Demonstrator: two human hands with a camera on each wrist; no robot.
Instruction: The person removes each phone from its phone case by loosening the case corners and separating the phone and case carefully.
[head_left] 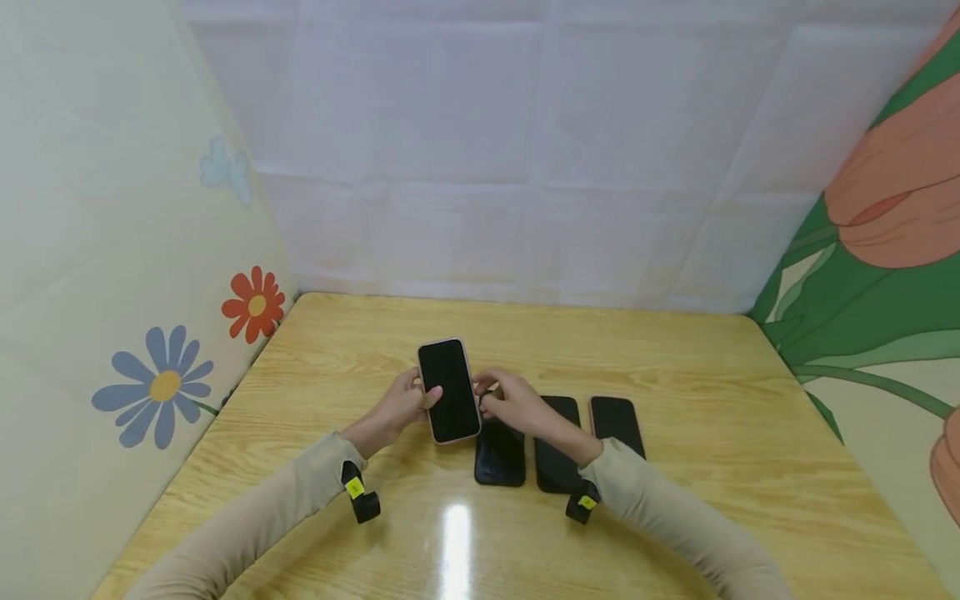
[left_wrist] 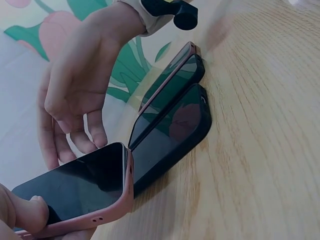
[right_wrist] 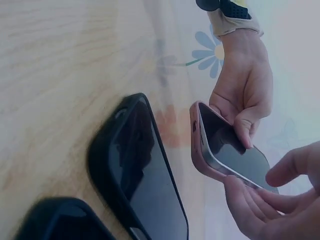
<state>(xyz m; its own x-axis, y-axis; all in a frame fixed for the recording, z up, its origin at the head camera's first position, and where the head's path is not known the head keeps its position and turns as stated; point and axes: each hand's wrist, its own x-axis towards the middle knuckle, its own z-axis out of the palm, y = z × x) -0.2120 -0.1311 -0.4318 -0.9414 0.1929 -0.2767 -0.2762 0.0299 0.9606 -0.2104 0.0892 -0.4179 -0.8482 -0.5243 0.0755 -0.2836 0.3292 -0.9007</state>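
In the head view my left hand (head_left: 397,408) holds up a phone in a pink case (head_left: 450,392), screen facing up and tilted, with the thumb lying on the glass. The phone's pink case (left_wrist: 129,185) shows at its end and side in the left wrist view. My right hand (head_left: 517,406) is at the phone's right edge. Its fingertips (right_wrist: 231,184) touch that edge in the right wrist view, and its thumb stands apart from the fingers. Just below the right hand lies a black-cased phone (head_left: 500,457) on the table.
Another dark phone (head_left: 555,467) lies under my right wrist, partly hidden. Farther right is a phone with a pinkish rim (head_left: 617,421). The wood-grain table (head_left: 360,333) meets a white cloth wall (head_left: 480,242) behind and flower-printed walls at the sides.
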